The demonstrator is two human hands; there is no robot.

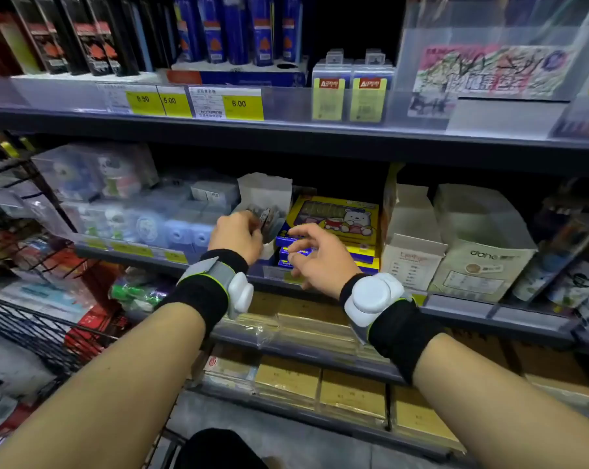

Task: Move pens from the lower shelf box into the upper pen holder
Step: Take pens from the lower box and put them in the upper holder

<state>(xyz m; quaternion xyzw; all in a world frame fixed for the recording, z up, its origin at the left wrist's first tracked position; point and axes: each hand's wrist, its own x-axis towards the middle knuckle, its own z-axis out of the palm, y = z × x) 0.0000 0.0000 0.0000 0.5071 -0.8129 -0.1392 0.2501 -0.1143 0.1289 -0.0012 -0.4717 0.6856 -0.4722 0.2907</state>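
A small white cardboard box [265, 194] stands open-topped on the middle shelf, with dark pen ends showing at its front. My left hand [235, 236] is at the box's front, fingers curled around those pens. My right hand [320, 255] hovers just to the right, fingers apart and holding nothing, over a stack of blue and yellow boxes [333, 252]. On the upper shelf, blue pens stand in a white holder [242, 67] with one empty round hole, and black pens stand in a holder [83, 76] to its left.
Yellow price tags [242, 106] line the upper shelf edge. A yellow bear-print box [337, 218] sits behind my right hand. White cartons [411, 258] stand to the right, clear tape packs [124, 211] to the left, and a black wire rack [32, 326] at far left.
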